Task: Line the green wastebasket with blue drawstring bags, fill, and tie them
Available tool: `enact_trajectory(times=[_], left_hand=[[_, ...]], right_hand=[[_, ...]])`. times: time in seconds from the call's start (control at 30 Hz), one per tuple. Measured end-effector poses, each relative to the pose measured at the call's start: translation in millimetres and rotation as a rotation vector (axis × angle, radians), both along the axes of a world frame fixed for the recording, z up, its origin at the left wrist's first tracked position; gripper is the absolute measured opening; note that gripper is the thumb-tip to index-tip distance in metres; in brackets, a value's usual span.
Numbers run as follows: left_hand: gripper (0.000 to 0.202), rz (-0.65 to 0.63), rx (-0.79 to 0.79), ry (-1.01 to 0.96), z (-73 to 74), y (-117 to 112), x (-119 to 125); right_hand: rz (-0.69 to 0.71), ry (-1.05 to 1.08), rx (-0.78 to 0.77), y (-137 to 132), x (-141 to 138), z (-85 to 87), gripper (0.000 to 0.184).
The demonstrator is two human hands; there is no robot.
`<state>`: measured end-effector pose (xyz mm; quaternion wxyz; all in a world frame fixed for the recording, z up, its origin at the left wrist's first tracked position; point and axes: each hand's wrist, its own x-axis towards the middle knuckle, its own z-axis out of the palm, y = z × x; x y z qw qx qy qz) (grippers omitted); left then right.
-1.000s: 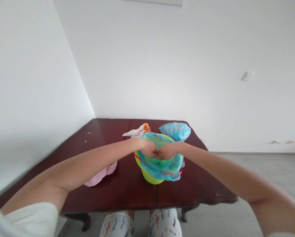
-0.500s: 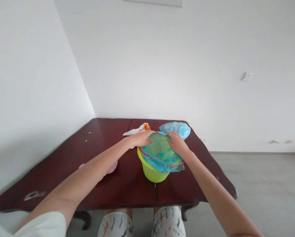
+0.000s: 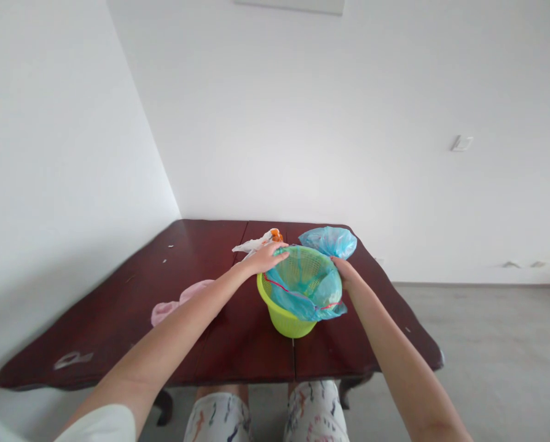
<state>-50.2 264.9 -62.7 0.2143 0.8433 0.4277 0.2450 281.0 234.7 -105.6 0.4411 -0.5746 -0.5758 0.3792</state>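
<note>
Two hands [image 3: 266,258] on one green colander [image 3: 286,323]

A room in a home, by the look of it: dark wooden dining table [image 3: 86,334], white walls [image 3: 302,123], wall switch plate [image 3: 461,143], grey floor [image 3: 487,344].

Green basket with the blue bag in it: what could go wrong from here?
The blue bag hangs over the front of the green basket, but the back of the rim looks bare, so the bag could slide down inside. Only the left hand and right hand are at the rim, so uneven pressure might tip the basket. The white bag lies right beside the left hand and could get knocked.
</note>
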Motion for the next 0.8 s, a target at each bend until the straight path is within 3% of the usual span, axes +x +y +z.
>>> enact_trajectory(times=[0.13, 0.23, 0.4, 0.53, 0.63, 0.8], left_hand=[[0.063, 0.015, 0.000, -0.109, 3.8, -15.1, -13.4], [0.066, -0.011, -0.021, -0.139, 4.8, -45.6, -32.6], [0.078, 0.021, -0.046, -0.133, -21.0, -119.5, -65.5], [0.085, 0.106, 0.108, -0.130, -44.6, -169.5, -71.6], [0.077, 0.072, 0.248, -0.141, -44.9, -187.0, -66.1], [0.062, -0.024, 0.320, -0.175, -20.1, -184.6, -51.2]], right_hand=[[-0.060, 0.086, 0.083, -27.8, 8.6, -5.5, 0.050], [-0.064, 0.112, 0.222, -66.7, 17.1, -10.9, 0.069], [-0.009, 0.087, 0.390, -147.5, 16.1, -50.7, 0.065], [-0.111, -0.059, 0.550, -189.2, 6.8, -74.6, 0.056], [-0.168, -0.160, 0.690, -203.9, 2.7, -64.0, 0.049], [-0.061, -0.305, 0.762, -214.5, -7.2, -32.6, 0.052]])
